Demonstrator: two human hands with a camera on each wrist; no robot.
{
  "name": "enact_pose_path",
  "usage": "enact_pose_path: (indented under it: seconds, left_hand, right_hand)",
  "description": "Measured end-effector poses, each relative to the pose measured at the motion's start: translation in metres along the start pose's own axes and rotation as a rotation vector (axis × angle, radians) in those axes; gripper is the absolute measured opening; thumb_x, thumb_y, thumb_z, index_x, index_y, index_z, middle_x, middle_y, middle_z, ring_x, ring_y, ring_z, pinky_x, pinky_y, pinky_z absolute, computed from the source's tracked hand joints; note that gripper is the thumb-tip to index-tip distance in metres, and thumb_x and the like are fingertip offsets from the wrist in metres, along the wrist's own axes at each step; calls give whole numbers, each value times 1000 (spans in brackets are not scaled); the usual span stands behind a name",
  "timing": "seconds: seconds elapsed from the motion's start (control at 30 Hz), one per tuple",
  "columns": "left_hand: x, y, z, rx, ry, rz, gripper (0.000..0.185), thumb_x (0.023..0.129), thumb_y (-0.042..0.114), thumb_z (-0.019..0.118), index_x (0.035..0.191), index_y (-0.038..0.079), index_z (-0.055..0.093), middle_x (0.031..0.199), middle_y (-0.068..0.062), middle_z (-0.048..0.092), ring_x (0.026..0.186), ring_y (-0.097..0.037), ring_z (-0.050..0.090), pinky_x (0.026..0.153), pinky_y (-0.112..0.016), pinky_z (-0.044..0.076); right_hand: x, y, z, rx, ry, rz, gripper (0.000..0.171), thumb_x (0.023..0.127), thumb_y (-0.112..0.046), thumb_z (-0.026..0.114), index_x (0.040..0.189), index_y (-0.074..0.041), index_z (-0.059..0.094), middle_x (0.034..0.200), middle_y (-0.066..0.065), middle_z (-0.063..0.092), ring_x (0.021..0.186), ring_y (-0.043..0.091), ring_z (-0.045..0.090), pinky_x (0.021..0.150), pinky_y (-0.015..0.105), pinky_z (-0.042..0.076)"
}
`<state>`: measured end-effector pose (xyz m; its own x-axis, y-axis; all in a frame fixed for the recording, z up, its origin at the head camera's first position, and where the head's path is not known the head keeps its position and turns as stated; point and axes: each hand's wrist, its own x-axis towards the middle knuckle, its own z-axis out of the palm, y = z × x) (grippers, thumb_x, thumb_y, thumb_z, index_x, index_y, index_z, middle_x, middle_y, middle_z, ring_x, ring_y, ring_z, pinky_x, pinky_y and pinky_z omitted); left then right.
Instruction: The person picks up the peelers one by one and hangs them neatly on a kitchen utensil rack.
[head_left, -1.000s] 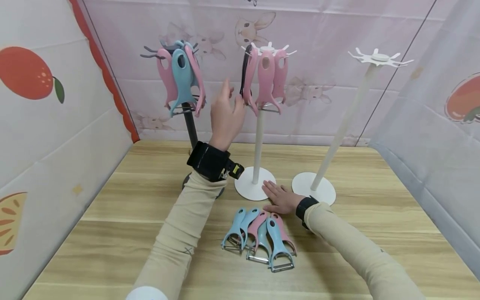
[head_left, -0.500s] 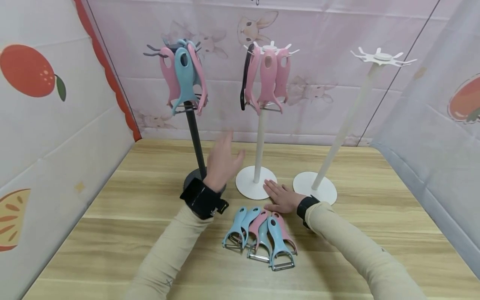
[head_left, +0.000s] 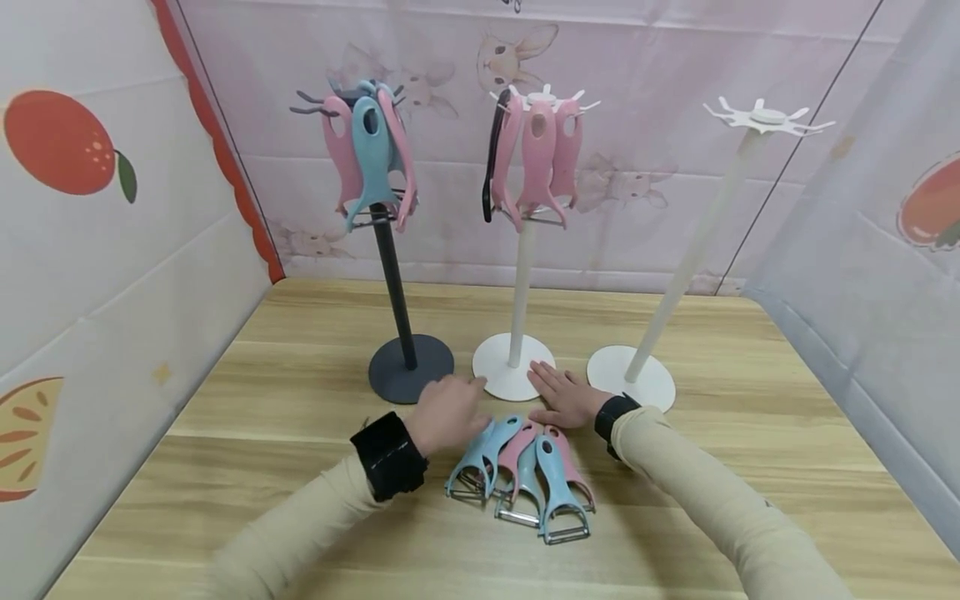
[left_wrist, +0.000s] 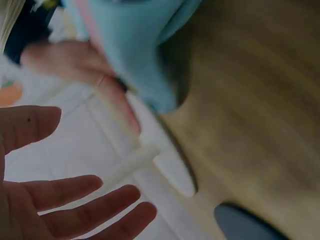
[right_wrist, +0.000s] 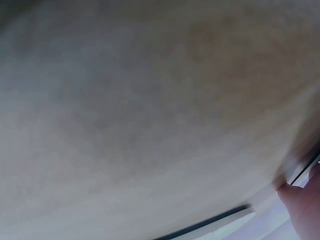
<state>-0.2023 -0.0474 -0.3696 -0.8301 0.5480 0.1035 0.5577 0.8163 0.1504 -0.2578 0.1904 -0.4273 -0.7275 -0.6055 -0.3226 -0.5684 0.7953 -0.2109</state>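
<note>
Here's the left hand [head_left: 447,414], low over the worktop [head_left: 285,433], fingers loosely spread and, in the left wrist view, nothing between them. It's right at the handle end of the leftmost blue peeler [head_left: 472,460]; whether skin meets plastic there, the view from above doesn't settle. And what a fan of peelers [head_left: 553,475] this is: four blue, two pink, overlapping, handles toward the stands and blades [head_left: 566,535] toward the person. Across from it, the right hand [head_left: 567,400] lies flat and relaxed, gripping nothing, fingertips on the base of the middle white stand [head_left: 520,308].

Now for good technique: the best pinch looks to be thumb and finger on the upper handle, well short of the blade. The outermost peeler seems the easy choice, though its neighbour crowds it, so a small slide sideways before any lift should stop the heads snagging.

Look up: pink peelers and a black one hang from the middle stand, pink and blue from the dark stand [head_left: 393,287], while the right white stand [head_left: 675,300] leans outward in view. Steady pressure from that flat hand would probably help against wobble.
</note>
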Motion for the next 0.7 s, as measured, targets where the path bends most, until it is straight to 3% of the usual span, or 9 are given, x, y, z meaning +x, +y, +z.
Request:
enact_pose_path:
  seconds: [0.1, 0.2, 0.4, 0.57, 0.7]
  left_hand:
    - [-8, 2, 7, -6, -134, 29, 46, 80, 37, 66, 111, 3, 61, 73, -2, 55, 64, -15, 51, 49, -27, 40]
    - [-13, 4, 11, 7, -200, 62, 52, 79, 43, 66, 113, 3, 59, 71, 1, 52, 61, -12, 46, 50, -25, 37]
    - [-17, 5, 21, 19, -255, 99, 65, 80, 48, 63, 124, 3, 52, 86, -4, 61, 67, -11, 50, 55, -24, 43]
    - [-19, 3, 24, -23, -244, 116, 47, 80, 42, 64, 108, 4, 59, 69, 3, 51, 59, -10, 45, 49, -23, 38]
    - [-20, 1, 24, -77, -287, 99, 36, 79, 32, 64, 103, 6, 58, 63, 4, 44, 55, -10, 42, 47, -22, 34]
  right_hand:
    - [0, 0, 1, -1, 5, -8, 75, 95, -45, 37, 145, -1, 5, 151, 15, -3, 137, 29, -3, 106, 52, 9]
    - [-1, 0, 1, -10, 13, -17, 74, 95, -44, 37, 145, 1, 5, 151, 17, -2, 137, 31, -2, 106, 52, 9]
    - [-2, -1, 1, -1, 26, -27, 73, 96, -42, 38, 144, 2, 7, 151, 18, -1, 137, 32, -1, 106, 53, 9]
    - [-1, -1, 1, 4, 22, -27, 73, 95, -42, 38, 144, 3, 7, 150, 19, -1, 137, 32, -1, 106, 53, 9]
    - [0, 3, 3, -11, 22, -18, 74, 95, -44, 37, 145, 0, 5, 151, 16, -3, 137, 30, -2, 106, 52, 9]
